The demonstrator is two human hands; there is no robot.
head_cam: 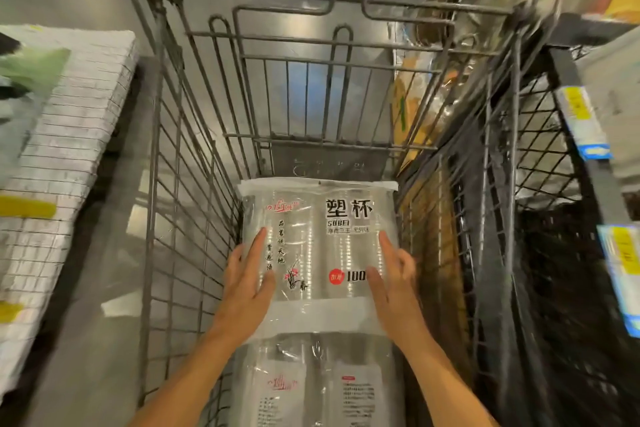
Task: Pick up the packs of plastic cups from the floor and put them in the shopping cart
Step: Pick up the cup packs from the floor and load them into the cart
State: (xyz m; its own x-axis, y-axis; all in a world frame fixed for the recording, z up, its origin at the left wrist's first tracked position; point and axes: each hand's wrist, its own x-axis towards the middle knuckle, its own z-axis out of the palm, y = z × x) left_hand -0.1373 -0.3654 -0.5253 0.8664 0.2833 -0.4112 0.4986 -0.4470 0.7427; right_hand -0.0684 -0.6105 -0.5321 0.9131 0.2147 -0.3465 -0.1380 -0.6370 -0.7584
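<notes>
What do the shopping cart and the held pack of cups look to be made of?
Shopping cart: dull grey metal wire, seen in its thin welded grid. Pack of cups: glossy clear plastic film, probably over clear plastic cups; ribbed stacks and glare show through.

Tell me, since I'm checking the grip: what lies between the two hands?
In the head view, the top pack of plastic cups fills the stretch between the left hand and right hand, inside the shopping cart.

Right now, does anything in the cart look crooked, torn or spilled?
Nothing stands out. Both hands, left hand and right hand, hold the top cup pack flat and square inside the cart, over another pack; wrapping looks intact.
</notes>
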